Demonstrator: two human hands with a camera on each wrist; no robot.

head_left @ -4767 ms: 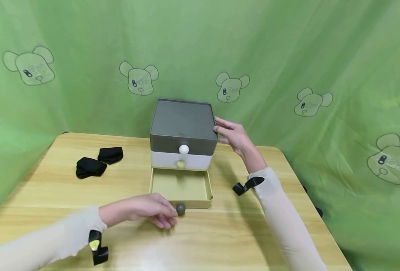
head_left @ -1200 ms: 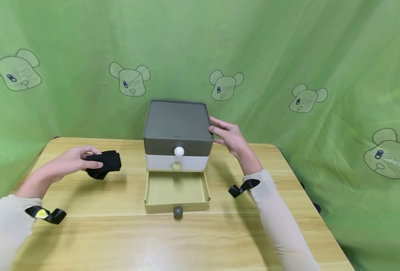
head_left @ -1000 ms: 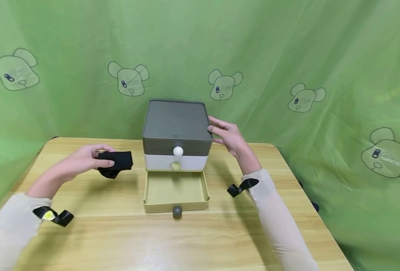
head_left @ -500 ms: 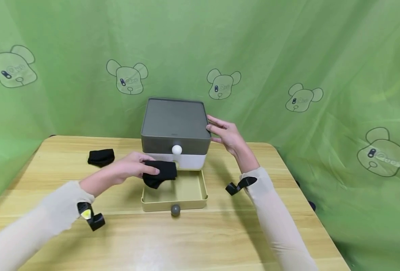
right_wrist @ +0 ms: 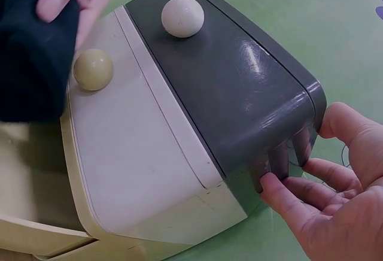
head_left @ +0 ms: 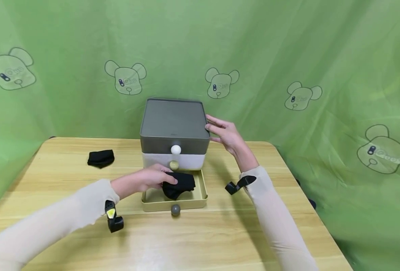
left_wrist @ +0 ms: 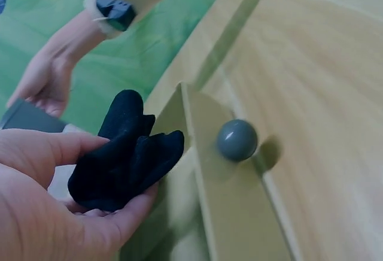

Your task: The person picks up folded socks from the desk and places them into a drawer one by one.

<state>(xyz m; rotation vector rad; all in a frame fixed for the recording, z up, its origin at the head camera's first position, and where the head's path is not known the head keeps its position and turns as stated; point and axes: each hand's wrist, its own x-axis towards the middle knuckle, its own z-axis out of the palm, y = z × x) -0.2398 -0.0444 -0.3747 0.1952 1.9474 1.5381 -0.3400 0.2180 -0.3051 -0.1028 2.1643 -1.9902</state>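
My left hand (head_left: 151, 177) pinches a folded black sock (head_left: 181, 183) between thumb and fingers. The sock hangs over the pulled-out bottom drawer (head_left: 200, 202), a yellowish tray with a grey round knob (left_wrist: 237, 140). In the left wrist view the sock's rounded folds show above the drawer's front wall. My right hand (head_left: 227, 136) rests against the right side of the drawer box (head_left: 174, 118), its fingertips (right_wrist: 276, 184) touching the dark grey top unit. The box's white middle drawer (right_wrist: 137, 153) is pushed in.
A second folded black sock (head_left: 101, 158) lies on the wooden table (head_left: 220, 241), left of the box. Behind the table hangs a green curtain (head_left: 172, 45) with bear-head prints.
My left hand has left the drawer knob, taken one black sock from the table's left side, and carried it right to the drawer. The right hand keeps its place on the box.
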